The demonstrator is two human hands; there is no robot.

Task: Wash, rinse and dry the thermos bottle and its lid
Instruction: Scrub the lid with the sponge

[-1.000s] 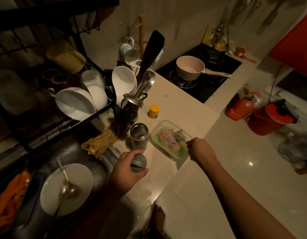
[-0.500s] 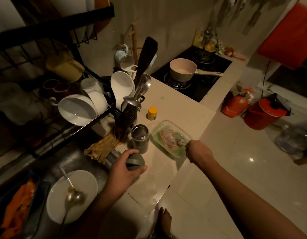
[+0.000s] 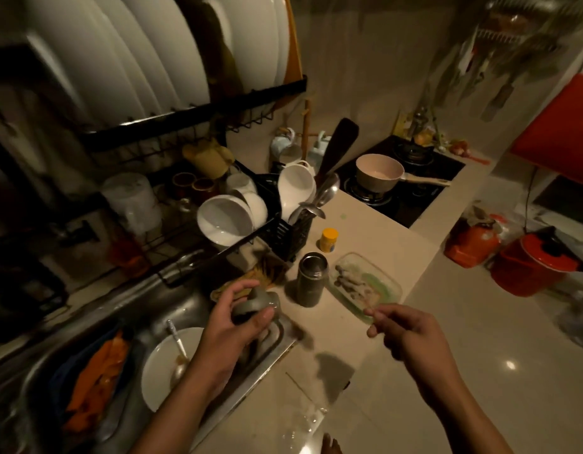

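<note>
The open steel thermos bottle (image 3: 310, 278) stands upright on the beige counter, between the sink and a glass dish. My left hand (image 3: 229, 326) grips its grey-green lid (image 3: 255, 305) above the sink's right rim, fingers and thumb wrapped round it. My right hand (image 3: 406, 332) hovers over the counter in front of the glass dish, fingers loosely curled and holding nothing; it touches neither the bottle nor the dish.
A glass dish (image 3: 386, 283) with food scraps lies right of the bottle. The steel sink (image 3: 185, 309) holds a white plate (image 3: 159, 371) with a spoon. A loaded dish rack (image 3: 237, 221), a yellow-capped jar (image 3: 328, 240) and a stove with a pan (image 3: 378, 173) stand behind.
My left hand has lifted the lid off the counter toward the sink rim. My right hand left the glass dish and drew back toward me. The view tilted upward.
</note>
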